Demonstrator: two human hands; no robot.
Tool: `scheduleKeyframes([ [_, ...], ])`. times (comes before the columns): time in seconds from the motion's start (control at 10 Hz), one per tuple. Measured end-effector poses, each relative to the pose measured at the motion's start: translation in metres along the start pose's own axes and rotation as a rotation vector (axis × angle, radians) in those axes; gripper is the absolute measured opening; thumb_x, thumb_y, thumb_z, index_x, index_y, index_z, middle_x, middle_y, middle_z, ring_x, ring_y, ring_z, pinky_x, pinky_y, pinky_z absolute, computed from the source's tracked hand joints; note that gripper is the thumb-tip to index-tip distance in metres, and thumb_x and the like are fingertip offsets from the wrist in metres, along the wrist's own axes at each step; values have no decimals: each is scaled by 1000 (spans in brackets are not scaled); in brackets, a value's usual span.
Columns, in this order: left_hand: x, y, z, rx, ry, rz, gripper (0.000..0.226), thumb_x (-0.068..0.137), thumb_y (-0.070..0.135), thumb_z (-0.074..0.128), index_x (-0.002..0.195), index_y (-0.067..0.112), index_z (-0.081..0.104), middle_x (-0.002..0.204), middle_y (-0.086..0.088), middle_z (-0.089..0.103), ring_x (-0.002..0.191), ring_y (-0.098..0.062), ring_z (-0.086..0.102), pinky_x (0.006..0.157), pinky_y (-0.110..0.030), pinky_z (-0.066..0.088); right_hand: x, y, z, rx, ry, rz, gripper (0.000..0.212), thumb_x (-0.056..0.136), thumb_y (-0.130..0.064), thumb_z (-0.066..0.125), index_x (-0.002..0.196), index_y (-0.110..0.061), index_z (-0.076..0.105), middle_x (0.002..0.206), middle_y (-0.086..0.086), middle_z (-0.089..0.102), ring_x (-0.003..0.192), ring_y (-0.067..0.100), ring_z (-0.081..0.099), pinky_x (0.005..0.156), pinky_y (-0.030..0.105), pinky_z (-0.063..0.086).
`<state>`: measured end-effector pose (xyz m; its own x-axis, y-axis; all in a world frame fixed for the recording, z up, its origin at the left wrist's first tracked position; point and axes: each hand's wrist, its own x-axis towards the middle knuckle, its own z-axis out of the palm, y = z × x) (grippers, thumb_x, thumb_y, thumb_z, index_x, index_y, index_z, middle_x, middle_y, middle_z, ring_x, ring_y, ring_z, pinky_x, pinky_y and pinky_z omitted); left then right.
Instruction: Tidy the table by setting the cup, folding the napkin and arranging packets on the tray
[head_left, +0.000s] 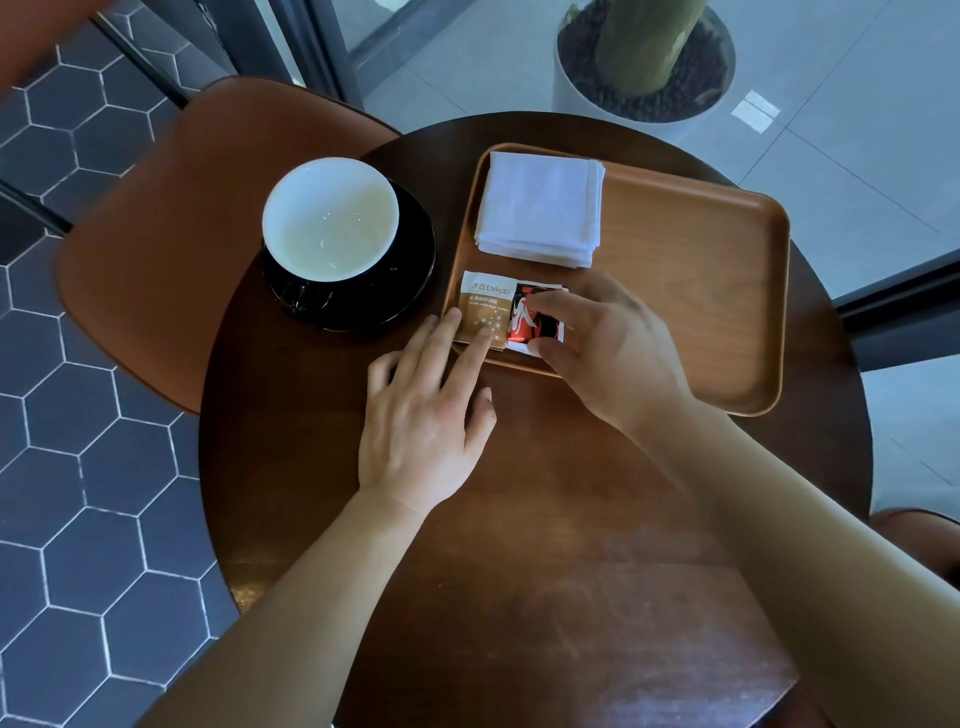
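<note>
A wooden tray (701, 291) lies on the right half of the round dark table (519, 519). A folded white napkin (540, 208) rests in its far left corner. In the tray's near left corner lie a brown-and-white sugar packet (480, 306) and a red-and-black packet (535, 322), overlapping. My left hand (421, 415) has two fingertips pressed flat on the brown packet. My right hand (608, 343) pinches the red-and-black packet between thumb and forefinger. A white-lined cup (330, 218) stands on a black saucer (410, 280), left of the tray.
A brown chair seat (171, 234) is pushed up against the table's far left side. A white planter (644, 67) stands on the pale floor behind the table. Dark hexagonal tiles cover the floor at left.
</note>
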<state>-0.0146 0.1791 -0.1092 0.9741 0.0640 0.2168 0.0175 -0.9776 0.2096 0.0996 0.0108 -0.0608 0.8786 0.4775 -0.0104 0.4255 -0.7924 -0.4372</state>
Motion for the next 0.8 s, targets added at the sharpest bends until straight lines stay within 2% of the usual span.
scheduleKeyframes([
  [0.2,0,0,0,-1,-1,1,48,98,32,50,144,19,52,154,-14,46,141,-29,45,101,-44,38,-2,-2,1,32,21,-3,41,86,-26,76,126,-26,69,117,5,64,102,31,63,76,37,53],
  [0.5,1,0,-1,-23,-3,-2,50,97,32,50,144,16,51,154,-14,46,141,-28,46,101,-43,38,-7,0,0,78,107,83,35,88,-25,75,122,-21,71,112,6,64,96,29,64,74,25,36],
  [0.8,1,7,-33,-98,-102,-30,59,95,30,59,149,11,43,157,-16,41,141,-29,45,107,-45,46,-26,-16,-28,43,-3,112,45,90,-30,71,133,-22,64,119,6,61,111,30,57,84,32,42],
])
